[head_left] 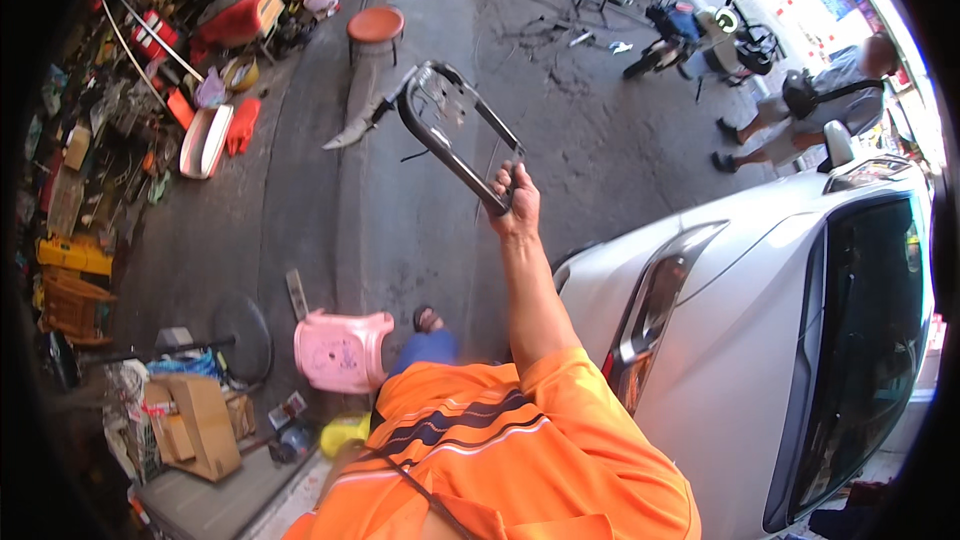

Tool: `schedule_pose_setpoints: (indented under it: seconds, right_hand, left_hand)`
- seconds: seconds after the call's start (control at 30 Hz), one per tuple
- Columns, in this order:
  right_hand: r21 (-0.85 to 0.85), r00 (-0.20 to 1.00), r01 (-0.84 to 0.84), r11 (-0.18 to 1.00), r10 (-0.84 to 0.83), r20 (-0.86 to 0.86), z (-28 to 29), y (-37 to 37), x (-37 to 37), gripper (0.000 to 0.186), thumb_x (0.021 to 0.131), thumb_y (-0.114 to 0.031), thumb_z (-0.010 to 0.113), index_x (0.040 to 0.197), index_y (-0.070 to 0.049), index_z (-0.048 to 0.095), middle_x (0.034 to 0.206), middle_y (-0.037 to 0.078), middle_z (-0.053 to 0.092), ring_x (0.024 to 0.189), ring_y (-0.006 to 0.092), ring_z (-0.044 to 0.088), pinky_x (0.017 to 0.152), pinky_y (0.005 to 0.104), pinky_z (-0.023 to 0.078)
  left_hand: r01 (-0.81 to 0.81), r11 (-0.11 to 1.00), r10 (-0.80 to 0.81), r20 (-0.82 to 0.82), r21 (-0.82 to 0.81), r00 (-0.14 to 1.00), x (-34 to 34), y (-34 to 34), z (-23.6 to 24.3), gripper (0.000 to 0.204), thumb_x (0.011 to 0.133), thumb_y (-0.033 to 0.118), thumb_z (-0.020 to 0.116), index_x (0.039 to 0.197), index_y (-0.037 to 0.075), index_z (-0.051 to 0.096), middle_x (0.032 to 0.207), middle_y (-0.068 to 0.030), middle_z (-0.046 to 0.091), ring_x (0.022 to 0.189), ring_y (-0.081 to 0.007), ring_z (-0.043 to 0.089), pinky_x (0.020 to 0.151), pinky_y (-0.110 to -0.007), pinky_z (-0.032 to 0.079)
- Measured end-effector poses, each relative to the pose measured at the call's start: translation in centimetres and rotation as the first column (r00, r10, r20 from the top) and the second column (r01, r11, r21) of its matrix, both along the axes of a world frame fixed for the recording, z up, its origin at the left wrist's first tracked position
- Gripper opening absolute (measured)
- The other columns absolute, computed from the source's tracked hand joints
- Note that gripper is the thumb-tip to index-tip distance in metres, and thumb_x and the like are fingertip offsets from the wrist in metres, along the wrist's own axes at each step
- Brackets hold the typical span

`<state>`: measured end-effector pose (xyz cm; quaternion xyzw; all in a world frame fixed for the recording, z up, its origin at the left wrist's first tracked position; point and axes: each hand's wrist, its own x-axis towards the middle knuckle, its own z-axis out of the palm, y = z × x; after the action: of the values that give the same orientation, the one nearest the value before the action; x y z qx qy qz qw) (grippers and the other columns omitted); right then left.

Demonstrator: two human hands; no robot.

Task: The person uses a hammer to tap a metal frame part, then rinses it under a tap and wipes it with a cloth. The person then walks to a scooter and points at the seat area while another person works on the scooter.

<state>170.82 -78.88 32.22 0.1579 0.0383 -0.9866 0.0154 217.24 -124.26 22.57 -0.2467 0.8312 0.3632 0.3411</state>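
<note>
My right hand [516, 202] is closed around one end of a dark, U-shaped tubular metal frame [436, 136], held out ahead above the floor. The frame's rounded end points away to the far left, and thin brackets or wires show between its two tubes. A grey, pointed piece [352, 128] sticks out at its left side; whether it is joined to the frame I cannot tell. My left hand does not show.
A pink plastic stool [344, 351] stands close at left, a round red stool [376, 26] farther ahead. The white car [715, 330] fills the right. Cardboard boxes [196, 425] and clutter line the left. Motorcycles [668, 40] and a walking person [835, 90] are at far right.
</note>
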Motion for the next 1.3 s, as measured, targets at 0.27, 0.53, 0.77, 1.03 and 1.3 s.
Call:
schedule_pose_setpoints:
  seconds: [0.27, 0.53, 0.77, 1.03, 1.3]
  right_hand:
    - [0.320, 0.971, 0.226, 0.920, -0.240, 0.003, 4.4, 10.0, -7.0, 0.028, 0.099, -0.028, 0.043, 0.099, 0.000, 0.050, 0.070, 0.005, 0.050, 0.055, 0.0138, 0.048, 0.049, 0.0251, 0.045]
    - [0.353, 0.907, 0.368, 0.861, -0.415, 0.067, -1.8, 23.8, -14.3, 0.029, 0.100, -0.030, 0.041, 0.096, -0.002, 0.050, 0.068, 0.004, 0.048, 0.052, 0.0130, 0.044, 0.047, 0.0235, 0.041]
    - [0.477, 0.881, 0.362, 0.801, -0.461, 0.107, -7.6, 36.0, -26.3, 0.027, 0.098, -0.026, 0.043, 0.089, -0.002, 0.052, 0.070, 0.006, 0.049, 0.055, 0.0155, 0.045, 0.049, 0.0258, 0.040]
    - [0.838, 0.410, -0.111, 0.534, -0.744, 0.528, -14.2, 46.8, -36.7, 0.015, 0.088, -0.010, 0.050, 0.093, 0.004, 0.054, 0.084, 0.011, 0.058, 0.061, 0.0213, 0.055, 0.050, 0.0338, 0.048]
    - [0.739, 0.252, -0.540, 0.403, -0.760, 0.599, -16.6, 58.0, -43.4, 0.031, 0.095, -0.024, 0.047, 0.079, 0.001, 0.054, 0.067, 0.009, 0.058, 0.051, 0.0197, 0.052, 0.045, 0.0330, 0.045]
  left_hand:
    - [-0.307, 0.941, 0.322, -0.096, 0.141, 0.942, -27.7, -4.3, 2.1, 0.030, 0.085, 0.011, 0.053, 0.113, -0.001, 0.058, 0.084, -0.0076, 0.063, 0.064, -0.0130, 0.058, 0.052, -0.027, 0.045]
    - [-0.182, 0.947, 0.192, -0.012, 0.266, 0.981, -47.0, 7.8, 3.2, 0.028, 0.089, 0.016, 0.057, 0.113, 0.004, 0.061, 0.087, -0.0041, 0.063, 0.069, -0.0102, 0.058, 0.056, -0.025, 0.045]
    - [-0.151, 0.942, 0.065, 0.279, 0.300, 0.958, -49.1, 14.1, -1.9, 0.025, 0.089, 0.023, 0.059, 0.104, 0.005, 0.065, 0.077, -0.0036, 0.063, 0.069, -0.0134, 0.059, 0.058, -0.028, 0.048]
    - [-0.500, 0.812, 0.400, 0.338, 0.299, 0.852, -55.0, 21.5, -0.1, 0.011, 0.087, 0.019, 0.055, 0.087, 0.012, 0.047, 0.061, -0.0031, 0.050, 0.046, -0.0129, 0.043, 0.038, -0.030, 0.035]
    - [-0.157, 0.987, 0.148, 0.261, 0.016, 0.954, -81.9, 25.5, -5.6, 0.038, 0.087, 0.031, 0.061, 0.109, 0.001, 0.061, 0.103, -0.0146, 0.066, 0.094, -0.0240, 0.063, 0.080, -0.039, 0.049]
